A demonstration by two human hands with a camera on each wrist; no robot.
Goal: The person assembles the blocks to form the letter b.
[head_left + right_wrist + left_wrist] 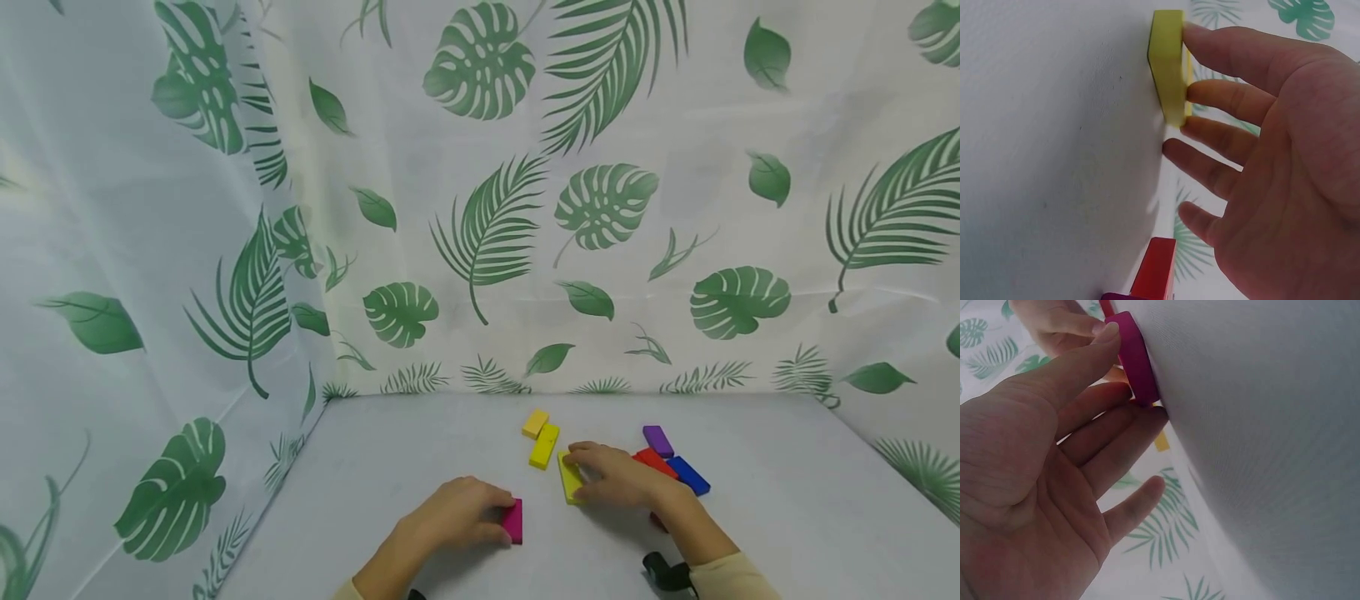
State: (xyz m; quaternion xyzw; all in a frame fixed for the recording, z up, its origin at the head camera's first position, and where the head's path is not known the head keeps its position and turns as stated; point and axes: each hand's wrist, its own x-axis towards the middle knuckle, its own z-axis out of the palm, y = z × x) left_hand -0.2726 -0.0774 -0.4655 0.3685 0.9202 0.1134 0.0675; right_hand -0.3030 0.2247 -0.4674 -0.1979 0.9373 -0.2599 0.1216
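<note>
My left hand [456,512] pinches a magenta block [513,523] lying on the white table, with the thumb at its near end and fingertips at the far one. The left wrist view shows the little finger extended away from this magenta block [1138,359]. To the right, my right hand [618,479] pinches a yellow-green block [569,482] end to end. Thumb and fingertips touch the same yellow-green block [1168,65] in the right wrist view, the little finger standing off it. A small gap separates the two held blocks.
Beyond the hands lie a yellow block [544,447] and a pale orange block [535,423], close together. Right of my right hand are a purple block [657,441], a red block [657,463] and a blue block [690,476]. Leaf-printed curtains [495,350] border the table.
</note>
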